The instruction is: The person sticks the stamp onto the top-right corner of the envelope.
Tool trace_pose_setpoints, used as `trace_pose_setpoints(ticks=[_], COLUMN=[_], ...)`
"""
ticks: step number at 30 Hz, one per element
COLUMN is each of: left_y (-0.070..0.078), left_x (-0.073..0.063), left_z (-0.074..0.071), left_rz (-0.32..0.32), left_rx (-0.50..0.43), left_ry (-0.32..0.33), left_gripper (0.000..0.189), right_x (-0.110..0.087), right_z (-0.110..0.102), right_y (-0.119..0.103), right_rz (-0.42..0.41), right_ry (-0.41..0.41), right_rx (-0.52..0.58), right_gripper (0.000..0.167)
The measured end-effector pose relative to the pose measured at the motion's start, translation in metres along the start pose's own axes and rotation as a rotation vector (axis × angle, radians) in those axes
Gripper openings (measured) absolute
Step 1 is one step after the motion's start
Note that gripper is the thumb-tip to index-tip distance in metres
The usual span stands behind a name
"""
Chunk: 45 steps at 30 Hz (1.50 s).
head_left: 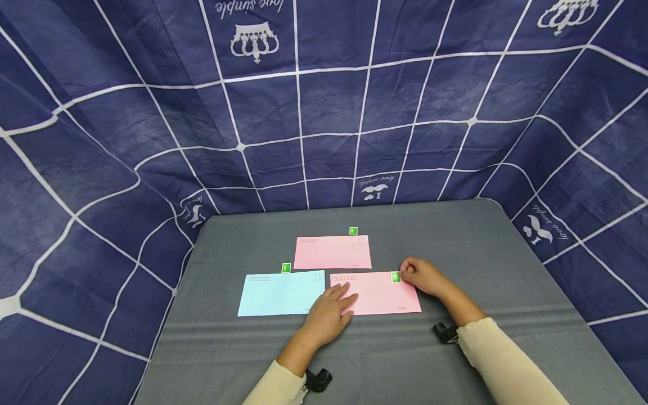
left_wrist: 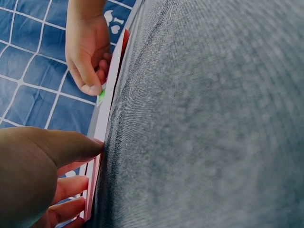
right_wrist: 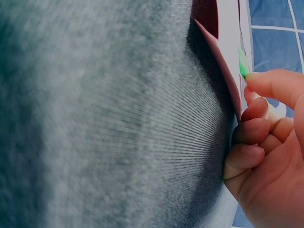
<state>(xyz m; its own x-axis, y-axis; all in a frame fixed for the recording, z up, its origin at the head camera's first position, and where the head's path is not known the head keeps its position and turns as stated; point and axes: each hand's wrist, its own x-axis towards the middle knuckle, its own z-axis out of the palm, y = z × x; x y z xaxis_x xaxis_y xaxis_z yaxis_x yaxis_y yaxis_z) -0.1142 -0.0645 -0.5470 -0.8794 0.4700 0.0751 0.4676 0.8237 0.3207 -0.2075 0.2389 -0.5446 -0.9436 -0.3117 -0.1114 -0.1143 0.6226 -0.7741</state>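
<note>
"Thumb and finger of the right hand (head_left: 424, 277) pinch what?"

"A small square green paper stamp (head_left: 396, 277) with a white edge. It is at the top right corner of a long pink paper envelope (head_left: 383, 293)."

"And the left hand (head_left: 327, 316)?"

"It spreads out loosely, fingers resting on that envelope's left end."

"And on the grey cloth (head_left: 243, 242)?"

"A light blue paper envelope (head_left: 280, 293) with a second stamp (head_left: 286, 268) by its top edge, and another pink envelope (head_left: 332, 253) with a third stamp (head_left: 353, 230)."
</note>
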Motion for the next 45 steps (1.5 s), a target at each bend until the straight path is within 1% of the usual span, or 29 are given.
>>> trace_pose_setpoints(ticks=[8, 11, 16, 22, 27, 33, 39, 45], left_y=[0.0006, 0.0009, 0.0011, 0.0003, -0.0004, -0.0004, -0.0009, -0.0008], left_x=[-0.0003, -0.0010, -0.0016, -0.0008, -0.0007, -0.0007, -0.0004, 0.0004], left_z=[-0.0007, -0.0007, -0.0002, 0.0007, 0.0008, 0.0004, 0.0004, 0.0001], left_rz=[-0.003, 0.009, 0.009, 0.003, 0.017, 0.004, 0.009, -0.003], left_rx=[-0.006, -0.008, -0.010, -0.015, -0.007, -0.015, -0.007, -0.017], left_ry=[-0.004, 0.006, 0.008, 0.003, 0.018, 0.005, 0.015, -0.009], left_gripper=[0.044, 0.043, 0.043, 0.043, 0.043, 0.044, 0.044, 0.044], right_x=[-0.0012, -0.0020, -0.0016, -0.0015, -0.0029, -0.0054, -0.0061, -0.0052], right_z=[0.0016, 0.0019, 0.0025, 0.0032, 0.0033, 0.0031, 0.0031, 0.0032], right_y=[-0.0021, -0.0022, -0.0029, -0.0013, 0.0037, 0.0070, 0.0046, 0.0053], right_rz=[0.014, 0.013, 0.023, 0.036, -0.012, -0.057, -0.071, -0.078], right_ry=[0.020, 0.022, 0.030, 0.054, 0.039, -0.003, -0.014, -0.019], right_rx=[-0.042, -0.055, -0.076, -0.054, -0.016, -0.002, 0.003, -0.013], right_gripper=[0.009, 0.008, 0.007, 0.010, 0.019, 0.026, 0.028, 0.025])
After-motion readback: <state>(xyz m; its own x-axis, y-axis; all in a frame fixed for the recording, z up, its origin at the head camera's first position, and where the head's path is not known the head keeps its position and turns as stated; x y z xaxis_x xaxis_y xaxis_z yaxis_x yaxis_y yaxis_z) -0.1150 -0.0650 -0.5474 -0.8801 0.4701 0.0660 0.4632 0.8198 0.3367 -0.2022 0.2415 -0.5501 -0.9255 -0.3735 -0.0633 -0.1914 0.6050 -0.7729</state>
